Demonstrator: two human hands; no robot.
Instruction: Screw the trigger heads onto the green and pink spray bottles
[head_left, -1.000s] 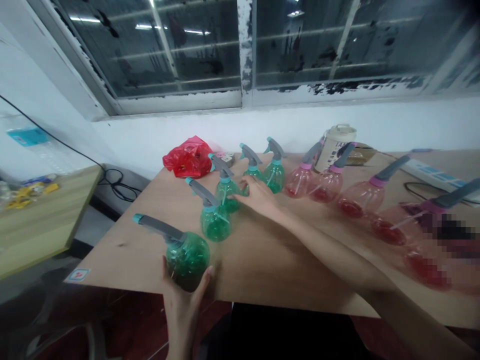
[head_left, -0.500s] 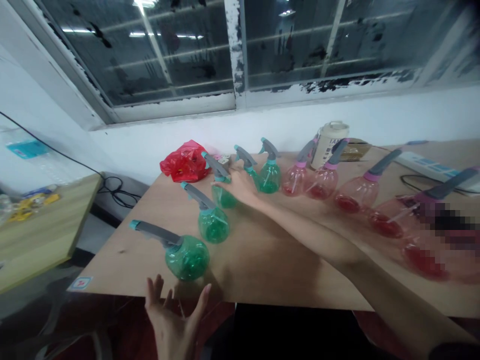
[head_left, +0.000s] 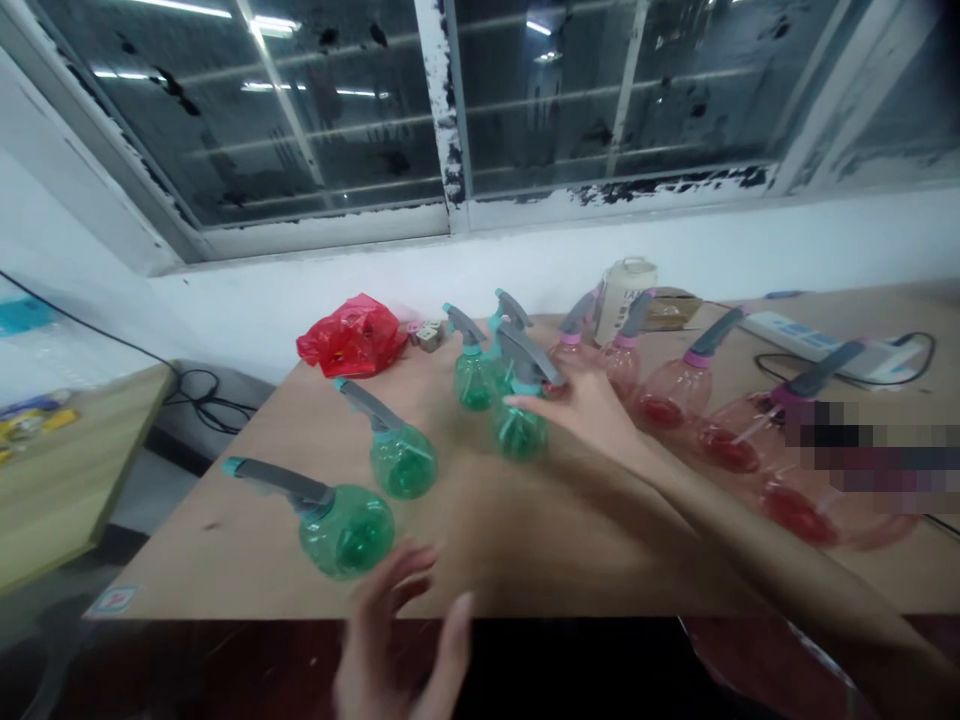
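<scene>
A row of green spray bottles with grey triggers stands on the wooden table [head_left: 525, 540]. My right hand [head_left: 596, 412] is closed around the neck of one green spray bottle [head_left: 519, 432], near the table's middle. Behind it stand two more green bottles [head_left: 474, 378]. My left hand [head_left: 401, 645] hovers at the front edge, fingers spread and blurred, holding nothing. It is just right of the nearest green bottle [head_left: 346, 530]. Another green bottle [head_left: 403, 462] stands a little further back. Several pink spray bottles [head_left: 664, 398] run along the right, under my right forearm.
A red plastic bag [head_left: 351, 338] lies at the back left. A white jar [head_left: 621, 292] and a small box are at the back by the wall. A power strip [head_left: 814, 340] with a black cable is at the right. A second table [head_left: 45, 480] stands to the left.
My right hand took hold of a green bottle in the back row and brought it right and nearer. My left hand let go of the nearest green bottle and moved right, open.
</scene>
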